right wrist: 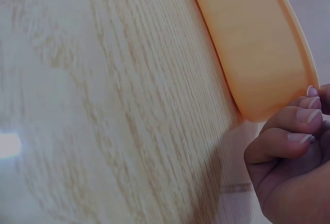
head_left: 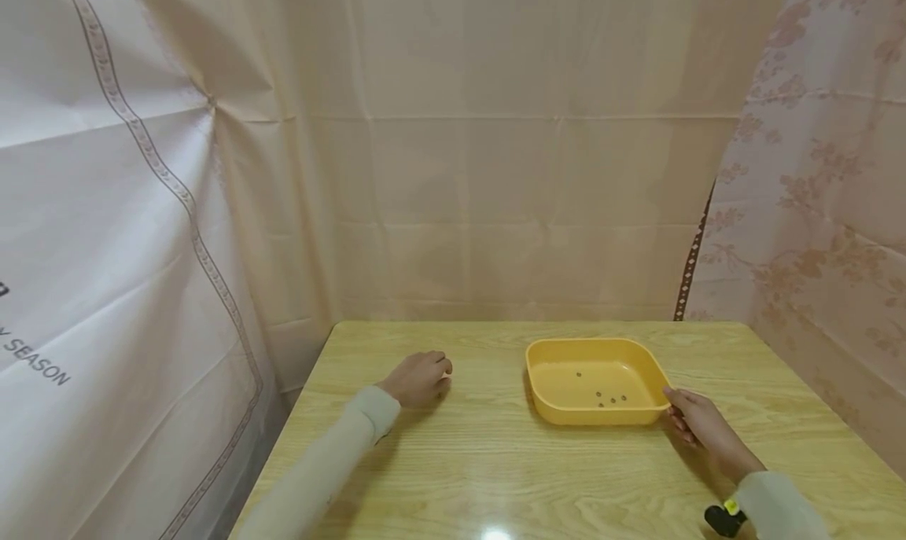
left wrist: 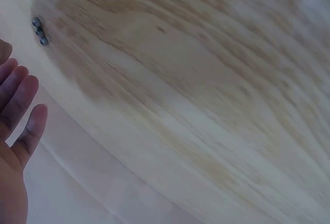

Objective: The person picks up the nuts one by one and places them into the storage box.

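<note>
Left hand (head_left: 419, 379) low over the far left part of the table (head_left: 467, 469), and it's loose: the fingers that show are softly bent, grasping nothing visible. Just past those fingertips, three small metal pieces (left wrist: 39, 31) sit on the wood in a short row, close together, in the hand's shadow!

Over to the right hand (head_left: 697, 422), and there's a proper pinch: thumb up at the rim, fingers curled beneath, gripping the yellow tray (head_left: 598, 420) by its near right corner. The tray rests flat, right of the table's middle and close to the far edge. Inside, five little metal bits (head_left: 613, 400): four grouped towards the near side, one apart, farther back and left.

Pale sleeves on both arms, a black object (head_left: 723, 519) with a yellow patch beside the right cuff, and beige cloth (head_left: 524, 170) hanging behind the table's far edge.
</note>
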`<state>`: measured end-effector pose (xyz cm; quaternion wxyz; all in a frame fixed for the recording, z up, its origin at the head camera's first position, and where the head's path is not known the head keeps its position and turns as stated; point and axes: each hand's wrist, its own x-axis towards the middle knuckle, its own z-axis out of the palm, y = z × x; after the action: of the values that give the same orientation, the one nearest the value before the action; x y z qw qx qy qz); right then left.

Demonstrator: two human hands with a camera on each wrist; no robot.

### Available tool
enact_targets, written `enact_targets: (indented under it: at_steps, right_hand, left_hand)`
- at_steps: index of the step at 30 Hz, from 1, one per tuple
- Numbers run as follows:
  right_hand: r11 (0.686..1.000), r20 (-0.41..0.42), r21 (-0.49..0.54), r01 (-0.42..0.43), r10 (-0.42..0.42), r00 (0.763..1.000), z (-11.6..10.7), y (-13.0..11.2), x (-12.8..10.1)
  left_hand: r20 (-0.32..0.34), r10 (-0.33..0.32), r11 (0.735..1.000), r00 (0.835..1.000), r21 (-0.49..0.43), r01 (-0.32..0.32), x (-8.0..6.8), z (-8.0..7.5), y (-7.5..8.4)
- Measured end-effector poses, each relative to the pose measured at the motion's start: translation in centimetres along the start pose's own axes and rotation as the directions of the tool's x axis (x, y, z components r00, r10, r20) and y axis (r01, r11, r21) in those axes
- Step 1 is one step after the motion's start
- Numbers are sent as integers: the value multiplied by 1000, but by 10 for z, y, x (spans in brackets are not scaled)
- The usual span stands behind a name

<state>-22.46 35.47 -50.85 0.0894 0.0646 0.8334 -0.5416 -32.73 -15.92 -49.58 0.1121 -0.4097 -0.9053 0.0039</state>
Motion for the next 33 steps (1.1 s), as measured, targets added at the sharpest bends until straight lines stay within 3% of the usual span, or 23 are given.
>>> enact_targets:
  at_steps: [18, 27, 33]
  right_hand:
    - [1000, 12, 3, 8, -8, 1000, 0, -2, -1]
    - [1000, 6, 11, 4, -4, 1000, 0, -1, 0]
    - [1000, 7, 8, -11, 11, 1000, 0, -2, -1]
  left_hand:
    - [3, 23, 1000, 1000, -1, -23, -26, 4, -13]
    - [-62, 53, 998, 997, -34, -55, -28, 2, -11]
    - [-33, 50, 997, 998, -62, -52, -26, 3, -9]
